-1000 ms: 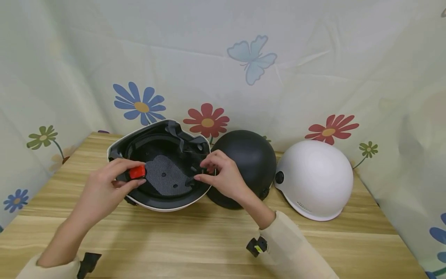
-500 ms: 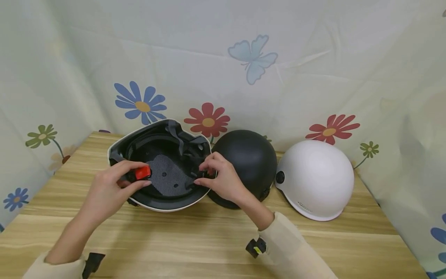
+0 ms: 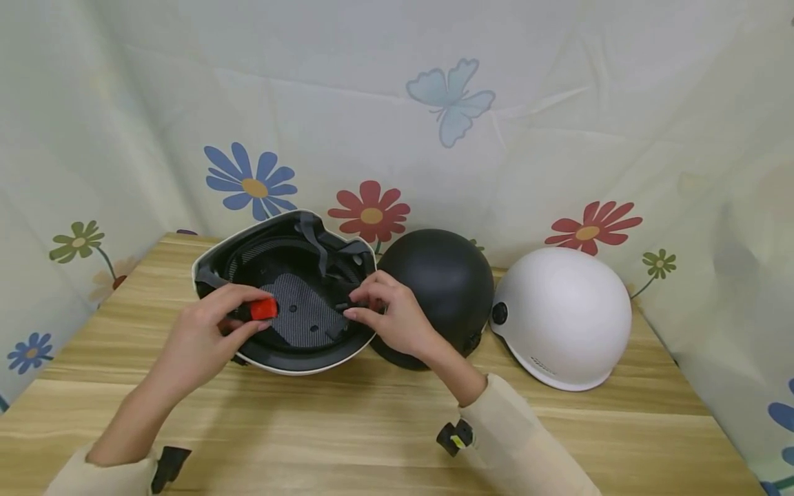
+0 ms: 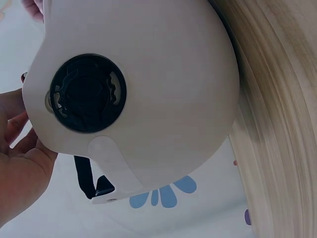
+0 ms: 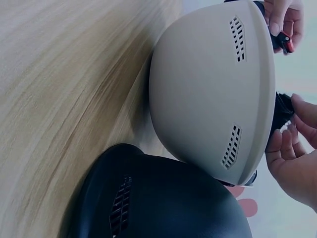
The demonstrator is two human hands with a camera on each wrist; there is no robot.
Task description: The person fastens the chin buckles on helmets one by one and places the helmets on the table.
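An upturned white helmet (image 3: 298,368) lies on the left of the table, its black lined inside facing up. My left hand (image 3: 198,337) pinches a red and black strap buckle (image 3: 263,308) between thumb and fingers, over the helmet's opening. Across from it, my right hand (image 3: 400,313) pinches a black strap end (image 3: 342,307) above the helmet's right rim. The two pieces are apart. In the right wrist view, black strap (image 5: 282,111) shows between that hand's thumb and fingers. A dark round disc (image 4: 88,93) is on the helmet's side in the left wrist view.
A black helmet (image 3: 437,289) stands dome up close beside the upturned one. To its right is another white helmet (image 3: 567,317), also dome up. All rest on a wood-grain table (image 3: 347,434), with a flower-printed cloth (image 3: 298,83) hanging behind.
My left hand has carried the red buckle a little to the right, toward the strap end. My right hand has shifted slightly left. The helmets stay in place.
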